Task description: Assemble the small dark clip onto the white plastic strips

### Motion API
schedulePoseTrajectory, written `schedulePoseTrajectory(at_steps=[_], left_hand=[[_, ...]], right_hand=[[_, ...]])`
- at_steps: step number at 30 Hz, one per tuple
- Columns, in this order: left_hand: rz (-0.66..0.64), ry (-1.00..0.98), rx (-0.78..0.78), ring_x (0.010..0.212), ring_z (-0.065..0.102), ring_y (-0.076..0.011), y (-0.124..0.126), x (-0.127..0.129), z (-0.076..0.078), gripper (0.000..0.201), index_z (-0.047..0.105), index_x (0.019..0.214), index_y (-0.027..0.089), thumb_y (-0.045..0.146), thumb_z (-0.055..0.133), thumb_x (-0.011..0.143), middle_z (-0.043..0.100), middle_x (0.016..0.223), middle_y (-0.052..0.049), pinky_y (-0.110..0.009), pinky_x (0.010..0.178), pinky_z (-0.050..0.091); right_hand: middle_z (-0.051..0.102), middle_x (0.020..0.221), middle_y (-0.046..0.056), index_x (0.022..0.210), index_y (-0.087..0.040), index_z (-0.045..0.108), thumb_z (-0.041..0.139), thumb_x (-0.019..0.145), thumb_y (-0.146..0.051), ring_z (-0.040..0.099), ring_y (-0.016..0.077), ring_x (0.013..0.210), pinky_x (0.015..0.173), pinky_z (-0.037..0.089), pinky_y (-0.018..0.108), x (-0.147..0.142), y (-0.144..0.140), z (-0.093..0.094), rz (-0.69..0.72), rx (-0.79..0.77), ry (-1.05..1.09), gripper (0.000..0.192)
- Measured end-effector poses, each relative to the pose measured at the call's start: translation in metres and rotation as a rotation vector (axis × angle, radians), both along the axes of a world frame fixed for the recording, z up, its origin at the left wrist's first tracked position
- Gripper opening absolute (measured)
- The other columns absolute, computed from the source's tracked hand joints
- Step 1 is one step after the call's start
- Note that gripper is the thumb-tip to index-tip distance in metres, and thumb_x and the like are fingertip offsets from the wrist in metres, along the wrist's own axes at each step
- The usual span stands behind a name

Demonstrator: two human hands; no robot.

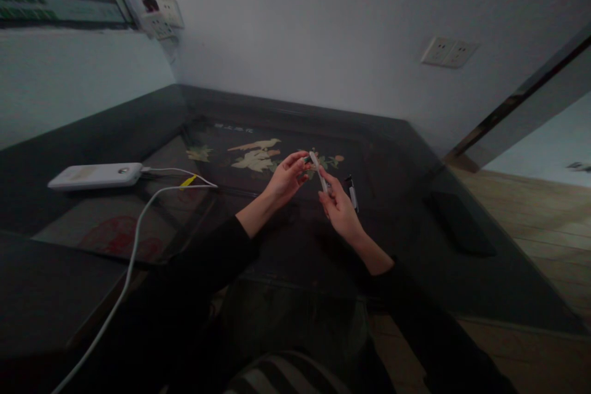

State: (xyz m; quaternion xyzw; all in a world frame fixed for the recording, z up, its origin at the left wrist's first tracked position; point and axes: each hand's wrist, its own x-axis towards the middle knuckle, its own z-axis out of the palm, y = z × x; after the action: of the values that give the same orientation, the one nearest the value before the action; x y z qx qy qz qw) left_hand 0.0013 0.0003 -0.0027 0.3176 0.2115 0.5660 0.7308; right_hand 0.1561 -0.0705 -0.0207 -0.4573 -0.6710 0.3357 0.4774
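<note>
In the middle of the head view, my right hand (pixel 339 206) is closed round a slim, whitish, stick-shaped object (pixel 316 162) that tilts up and to the left. My left hand (pixel 287 177) is beside its upper end, thumb and forefinger pinched on a small dark piece (pixel 307 160). Whether that piece joins the stick I cannot tell. Just right of my right hand, a small black-and-silver item (pixel 352 192) lies on the dark table (pixel 295 240); its kind is too small to make out.
A white power bank (pixel 96 176) lies at the left, its white cable (pixel 136 240) with a yellow tag (pixel 188 181) running toward the front edge. A flat black object (pixel 462 225) rests at the right. Wall sockets (pixel 449 52) are behind the table.
</note>
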Motion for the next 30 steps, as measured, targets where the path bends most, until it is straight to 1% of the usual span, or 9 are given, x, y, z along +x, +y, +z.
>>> schedulePoseTrajectory(at_steps=[4, 8, 11, 15, 21, 27, 30], left_hand=[[0.0, -0.01, 0.001, 0.073, 0.064, -0.0078, 0.0003, -0.0001, 0.0, 0.025, 0.067, 0.091, 0.019, 0.021, 0.083, 0.072, 0.07, 0.086, 0.002, -0.02, 0.065, 0.047], [0.009, -0.004, -0.011, 0.072, 0.064, -0.0074, -0.0003, -0.0001, 0.0013, 0.025, 0.067, 0.091, 0.019, 0.023, 0.083, 0.072, 0.069, 0.085, 0.002, -0.019, 0.064, 0.047], [0.003, -0.008, 0.006, 0.072, 0.063, -0.0066, -0.001, -0.0006, 0.002, 0.027, 0.067, 0.092, 0.02, 0.025, 0.084, 0.071, 0.07, 0.087, 0.002, -0.018, 0.065, 0.048], [-0.008, -0.005, 0.011, 0.074, 0.063, -0.0069, -0.0017, -0.0004, 0.0025, 0.024, 0.068, 0.089, 0.02, 0.024, 0.083, 0.072, 0.072, 0.099, 0.0, -0.018, 0.066, 0.048], [-0.002, -0.003, 0.03, 0.079, 0.065, -0.0098, -0.0003, 0.0004, 0.0014, 0.026, 0.069, 0.09, 0.021, 0.025, 0.085, 0.069, 0.073, 0.101, 0.0, -0.02, 0.067, 0.047], [0.001, -0.012, 0.018, 0.074, 0.062, -0.0078, 0.0003, -0.0001, 0.0006, 0.023, 0.068, 0.09, 0.02, 0.024, 0.082, 0.073, 0.072, 0.102, -0.001, -0.02, 0.066, 0.047], [0.002, -0.011, 0.008, 0.073, 0.062, -0.0079, 0.0, -0.0001, 0.0012, 0.024, 0.068, 0.091, 0.02, 0.023, 0.083, 0.073, 0.071, 0.092, 0.0, -0.02, 0.066, 0.046]], right_hand=[[0.062, 0.104, 0.009, 0.146, -0.032, 0.045, 0.05, 0.095, -0.024, 0.052, 0.0146, 0.064, 0.047, 0.041, 0.023, -0.0001, 0.0004, 0.0002, -0.024, -0.007, -0.006, 0.052], [0.063, 0.107, 0.009, 0.147, -0.032, 0.044, 0.05, 0.096, -0.024, 0.054, 0.0149, 0.067, 0.049, 0.044, 0.024, -0.0021, -0.0015, 0.0005, -0.008, -0.021, 0.009, 0.052], [0.063, 0.108, 0.009, 0.146, -0.032, 0.044, 0.05, 0.096, -0.025, 0.053, 0.0143, 0.066, 0.049, 0.043, 0.023, -0.0035, -0.0035, 0.0008, 0.025, -0.02, 0.024, 0.051], [0.063, 0.106, 0.008, 0.145, -0.033, 0.045, 0.05, 0.096, -0.026, 0.05, 0.0136, 0.062, 0.047, 0.042, 0.023, -0.0054, -0.0059, 0.0013, 0.055, -0.02, 0.031, 0.05], [0.063, 0.107, 0.007, 0.146, -0.034, 0.043, 0.049, 0.096, -0.024, 0.047, 0.011, 0.06, 0.047, 0.041, 0.021, -0.0072, -0.0071, 0.0018, 0.109, -0.02, 0.041, 0.051], [0.063, 0.105, 0.007, 0.146, -0.033, 0.044, 0.049, 0.097, -0.024, 0.052, 0.0129, 0.064, 0.049, 0.043, 0.023, -0.0036, -0.0036, 0.0007, 0.057, -0.006, 0.021, 0.051], [0.064, 0.106, 0.008, 0.146, -0.033, 0.044, 0.049, 0.096, -0.023, 0.057, 0.0163, 0.071, 0.052, 0.047, 0.026, -0.0013, -0.0009, 0.0, 0.013, 0.013, -0.001, 0.051]])
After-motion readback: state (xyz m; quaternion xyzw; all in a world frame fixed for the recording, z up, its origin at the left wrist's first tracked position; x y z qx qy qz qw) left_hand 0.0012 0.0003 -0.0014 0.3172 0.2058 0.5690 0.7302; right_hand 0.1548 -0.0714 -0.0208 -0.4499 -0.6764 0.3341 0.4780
